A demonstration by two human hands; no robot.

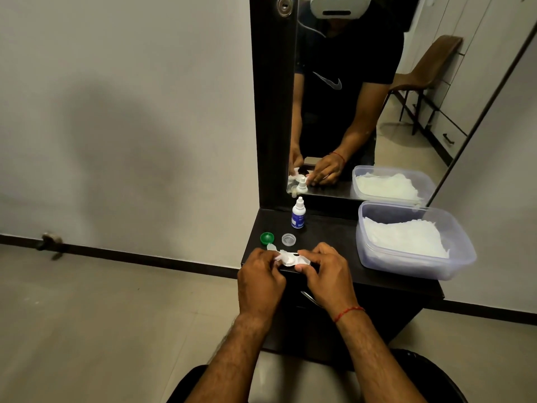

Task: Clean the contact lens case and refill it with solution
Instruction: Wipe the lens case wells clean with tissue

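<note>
At the front edge of the dark worktop [328, 237], the lens case [291, 260] is held just above the surface between both hands. The right hand [322, 274] is curled round one end of the case, with the thumb beneath and the fingers [316, 251] over the top. The left hand [260, 282] is closed on a crumpled white tissue [278, 253], which is pressed against the other end. Both caps are off: a green cap [267, 238] and a clear cap [288, 239] lie side by side just behind the hands. The solution bottle [298, 213] stands upright behind the caps, near the foot of the mirror [348, 112]. A plastic tub [406, 269] of white tissues sits to the right, apart from the work. The step in hand is judged to be the wiping-out of the wells; refilling is not yet begun. The state of the wells cannot be told, as they are hidden by tissue and fingers. For a sound result, the case should be held steady by its end while a tissue corner is twisted fully into each well. A fresh corner is advised for the second well, and the threads should be wiped also. No lint should be left behind. The case is best laid flat on the worktop before any solution is dispensed.
</note>
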